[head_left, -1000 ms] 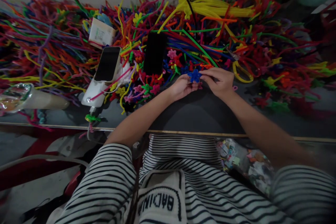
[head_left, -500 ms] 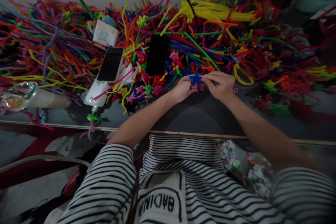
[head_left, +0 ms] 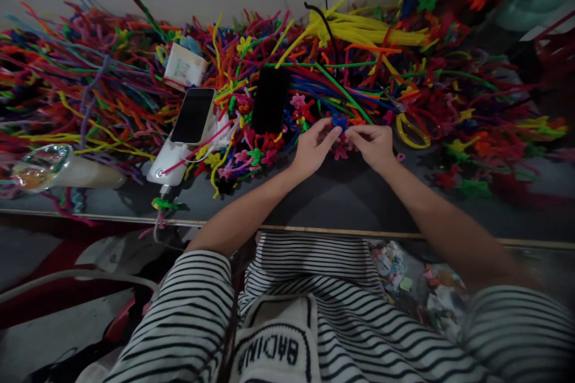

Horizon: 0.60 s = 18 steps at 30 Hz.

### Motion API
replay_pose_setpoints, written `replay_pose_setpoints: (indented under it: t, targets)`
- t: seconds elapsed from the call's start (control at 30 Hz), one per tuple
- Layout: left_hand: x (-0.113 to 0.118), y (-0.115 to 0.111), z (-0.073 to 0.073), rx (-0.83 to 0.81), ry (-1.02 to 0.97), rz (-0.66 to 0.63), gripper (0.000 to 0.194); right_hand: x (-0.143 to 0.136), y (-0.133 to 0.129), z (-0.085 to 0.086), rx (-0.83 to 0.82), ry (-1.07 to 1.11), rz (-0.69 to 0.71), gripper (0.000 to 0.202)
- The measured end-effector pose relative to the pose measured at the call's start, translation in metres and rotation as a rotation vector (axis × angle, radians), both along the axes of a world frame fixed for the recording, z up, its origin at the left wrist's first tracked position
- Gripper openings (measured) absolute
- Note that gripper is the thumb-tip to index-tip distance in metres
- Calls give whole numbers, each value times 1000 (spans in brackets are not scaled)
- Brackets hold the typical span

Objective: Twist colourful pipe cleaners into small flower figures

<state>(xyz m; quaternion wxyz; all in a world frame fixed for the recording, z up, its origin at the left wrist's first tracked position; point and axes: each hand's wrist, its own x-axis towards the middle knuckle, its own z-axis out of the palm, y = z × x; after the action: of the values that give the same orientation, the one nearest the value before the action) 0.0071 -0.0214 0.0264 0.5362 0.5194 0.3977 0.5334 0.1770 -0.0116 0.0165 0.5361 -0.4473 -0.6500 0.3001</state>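
1. Far left: we see a cup (head_left: 90,173) on the table (head_left: 332,206).
2. Next, we note a pale phone (head_left: 194,115) resting partly on a white power bank (head_left: 160,167).
3. Then a black phone (head_left: 270,99) among coloured pipe cleaners (head_left: 121,105).
4. Left hand (head_left: 313,146): we observe thumb and fingers pinching a blue flower (head_left: 340,123).
5. The flower sits between both hands, a pink flower (head_left: 340,152) just nearer us.
6. Right hand (head_left: 374,145): fingers closed together at the blue flower's edge; we cannot tell whether they grip it.
7. Right of that, we record scissors (head_left: 413,133).
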Motion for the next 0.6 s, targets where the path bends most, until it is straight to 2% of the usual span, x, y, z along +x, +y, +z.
replay_pose_setpoints:
  t: [0.1,0.17,0.33,0.47,0.6]
  targets:
    - [-1,4,-2,32,44,-15,16,-2,1,1,-61,42,55,42]
    - [-3,8,-5,29,64,-15,19,-2,1,0,-71,52,62,41]
    - [-7,14,-11,-20,19,-107,24,-1,5,-7,14,53,17,40]
    - [-6,12,-7,-71,25,-179,26,1,5,-7,68,-14,-22,33]
    - [-6,11,-4,-62,26,-199,25,1,3,-4,86,-54,-7,28]
